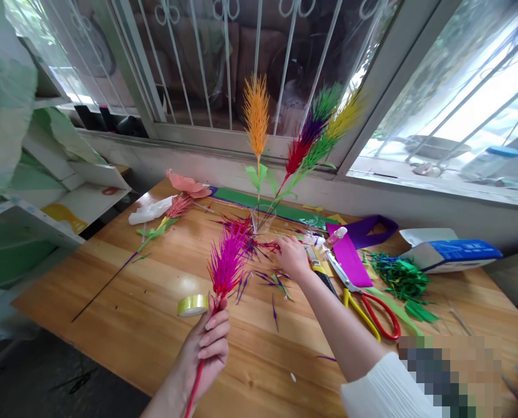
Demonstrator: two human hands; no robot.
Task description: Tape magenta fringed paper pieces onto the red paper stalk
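My left hand [211, 337] is closed around the red stem of a magenta artificial wheat stalk [228, 261], which stands nearly upright above the table. Beside its fingers is a roll of yellow tape [193, 305]; whether it touches the hand is unclear. My right hand [291, 255] reaches across to the scattered strips behind the stalk. Its fingers are drawn together at a red paper strip [268, 247], and the fingertips are partly hidden. More red and purple strips [244, 232] lie close by, in front of a clear plastic cup [265, 220].
Orange [256, 119] and multicoloured wheat stalks [300, 151] stand in the cup. A pinkish stalk [178, 206] lies at left. Right of my arm are red-handled scissors [383, 316], a yellow-handled tool [363, 316], green shreds [398, 276] and a blue-white box [459, 253]. A barred window rises behind.
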